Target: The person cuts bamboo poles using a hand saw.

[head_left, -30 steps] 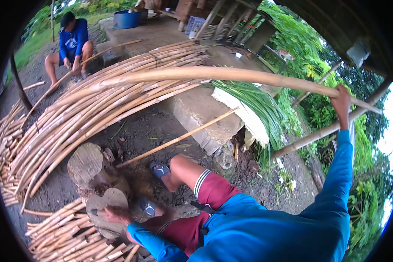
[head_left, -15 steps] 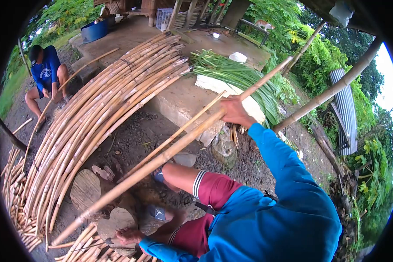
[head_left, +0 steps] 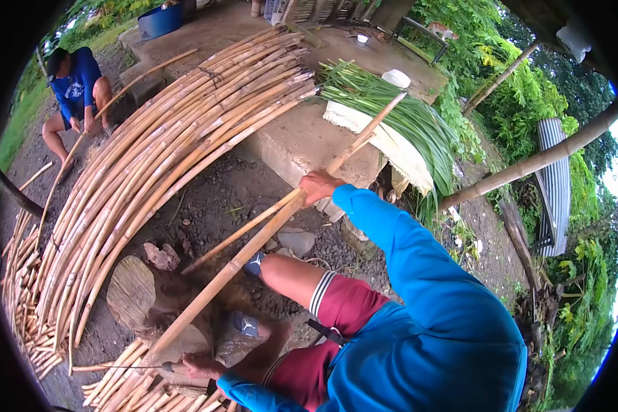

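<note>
My right hand [head_left: 319, 187] is gripping a long pole [head_left: 236, 268], and my left hand [head_left: 202, 367] is holding a thin-bladed knife [head_left: 167, 367] near the pole's lower part.

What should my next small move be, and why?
I'd probably steady the bamboo pole with your right hand before moving the knife in your left hand: the pole slants over the nearer wood stump, and the knife, seen almost edge-on, appears to cross the pole there.
</note>
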Motion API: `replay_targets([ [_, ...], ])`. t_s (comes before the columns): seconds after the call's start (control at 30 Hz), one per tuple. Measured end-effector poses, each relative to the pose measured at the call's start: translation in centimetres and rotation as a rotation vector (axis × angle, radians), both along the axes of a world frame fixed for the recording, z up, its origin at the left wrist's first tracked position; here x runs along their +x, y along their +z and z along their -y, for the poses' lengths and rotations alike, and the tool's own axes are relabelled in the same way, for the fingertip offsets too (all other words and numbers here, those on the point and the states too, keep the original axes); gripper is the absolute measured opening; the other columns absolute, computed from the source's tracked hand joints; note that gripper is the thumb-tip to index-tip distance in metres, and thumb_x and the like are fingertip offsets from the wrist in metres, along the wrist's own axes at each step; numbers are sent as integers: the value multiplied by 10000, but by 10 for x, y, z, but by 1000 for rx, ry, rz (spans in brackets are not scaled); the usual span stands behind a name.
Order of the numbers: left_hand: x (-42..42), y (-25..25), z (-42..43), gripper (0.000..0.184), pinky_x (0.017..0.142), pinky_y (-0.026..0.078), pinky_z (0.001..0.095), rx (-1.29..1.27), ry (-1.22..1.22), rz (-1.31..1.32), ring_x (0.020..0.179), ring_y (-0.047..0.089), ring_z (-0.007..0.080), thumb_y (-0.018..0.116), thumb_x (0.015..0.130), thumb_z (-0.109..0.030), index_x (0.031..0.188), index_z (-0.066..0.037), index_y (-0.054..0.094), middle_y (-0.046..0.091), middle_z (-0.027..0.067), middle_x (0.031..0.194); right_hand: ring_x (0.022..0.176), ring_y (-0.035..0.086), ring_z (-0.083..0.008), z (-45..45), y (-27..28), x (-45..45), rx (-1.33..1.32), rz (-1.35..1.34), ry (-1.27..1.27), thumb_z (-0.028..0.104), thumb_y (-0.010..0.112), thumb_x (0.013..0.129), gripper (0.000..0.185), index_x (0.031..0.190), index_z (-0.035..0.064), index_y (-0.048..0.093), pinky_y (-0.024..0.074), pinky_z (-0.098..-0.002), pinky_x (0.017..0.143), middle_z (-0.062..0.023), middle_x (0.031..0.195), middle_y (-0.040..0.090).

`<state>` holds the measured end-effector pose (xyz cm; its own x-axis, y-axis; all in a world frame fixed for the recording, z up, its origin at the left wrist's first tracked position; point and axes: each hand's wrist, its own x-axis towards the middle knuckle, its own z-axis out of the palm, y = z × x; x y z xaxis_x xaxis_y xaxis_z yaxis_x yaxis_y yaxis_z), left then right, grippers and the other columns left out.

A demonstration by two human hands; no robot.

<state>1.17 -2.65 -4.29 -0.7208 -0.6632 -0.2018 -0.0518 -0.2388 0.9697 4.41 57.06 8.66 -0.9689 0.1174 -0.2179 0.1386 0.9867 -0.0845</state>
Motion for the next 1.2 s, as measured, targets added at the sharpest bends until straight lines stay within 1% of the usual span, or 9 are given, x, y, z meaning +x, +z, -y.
replay_targets([
  [0.1, 2, 10, -10, 285, 530, 345, 295, -81, 12, 40, 591, 451, 156, 625, 827, -274, 867, 8, 637, 502, 27, 690, 802, 667, -351, 29, 3, -26, -208, 303, 36, 558, 795, 565, 596, 818, 24, 714, 519, -445, 703, -170, 769, 683],
  [0.3, 1, 5, -5, 349, 499, 359, 301, -104, 28, 108, 591, 468, 158, 620, 824, -313, 939, 16, 646, 508, 38, 701, 875, 652, -344, 59, -50, -66, -343, 178, 105, 560, 799, 584, 621, 865, 14, 706, 504, -453, 738, -163, 790, 678],
  [0.53, 5, 19, -14, 283, 495, 367, 305, -181, -25, 116, 572, 447, 155, 617, 822, -307, 851, -30, 567, 465, 33, 681, 975, 676, -332, 82, -64, -81, -166, 287, 6, 407, 816, 535, 536, 929, 55, 726, 543, -456, 820, -177, 999, 705],
  [0.77, 6, 29, -16, 299, 542, 389, 311, -120, -73, 97, 640, 485, 185, 622, 812, -299, 905, -20, 573, 497, 50, 753, 943, 687, -336, 97, -77, -74, -130, 117, -63, 298, 764, 562, 437, 929, 63, 728, 535, -463, 781, -163, 1001, 712],
  [0.97, 3, 10, -10, 325, 614, 417, 344, -176, -71, 10, 700, 499, 184, 633, 819, -296, 932, 0, 559, 522, 55, 787, 915, 679, -353, 109, -68, -81, -138, 266, -54, 258, 716, 584, 354, 880, 64, 723, 510, -467, 775, -183, 927, 705],
  [1.03, 2, 22, -17, 332, 610, 413, 345, -201, -41, -3, 697, 498, 181, 643, 820, -291, 940, 6, 554, 538, 60, 798, 851, 688, -342, 116, -60, -80, -115, 289, -121, 197, 710, 492, 394, 863, 67, 722, 501, -460, 739, -151, 863, 711],
  [1.1, 2, 22, -16, 470, 588, 411, 333, -186, -79, 56, 664, 472, 185, 583, 815, -206, 1197, 65, 541, 519, 66, 785, 864, 685, -330, 116, -54, -85, -179, 376, -112, 192, 696, 472, 402, 857, 81, 723, 495, -432, 709, -147, 874, 705],
  [1.13, 3, 26, -17, 406, 589, 411, 341, -210, -81, 79, 660, 470, 191, 582, 811, -211, 1098, 75, 570, 513, 72, 757, 865, 681, -337, 118, -53, -87, -383, 273, 274, 188, 685, 463, 404, 850, 80, 723, 497, -437, 701, -151, 875, 700],
  [1.2, 5, 39, -23, 384, 588, 411, 343, -235, -109, 107, 660, 471, 195, 583, 808, -216, 1056, 78, 577, 514, 77, 748, 875, 674, -360, 163, -36, -98, -353, 584, 95, 163, 639, 447, 409, 837, 72, 724, 517, -452, 675, -161, 895, 696],
])
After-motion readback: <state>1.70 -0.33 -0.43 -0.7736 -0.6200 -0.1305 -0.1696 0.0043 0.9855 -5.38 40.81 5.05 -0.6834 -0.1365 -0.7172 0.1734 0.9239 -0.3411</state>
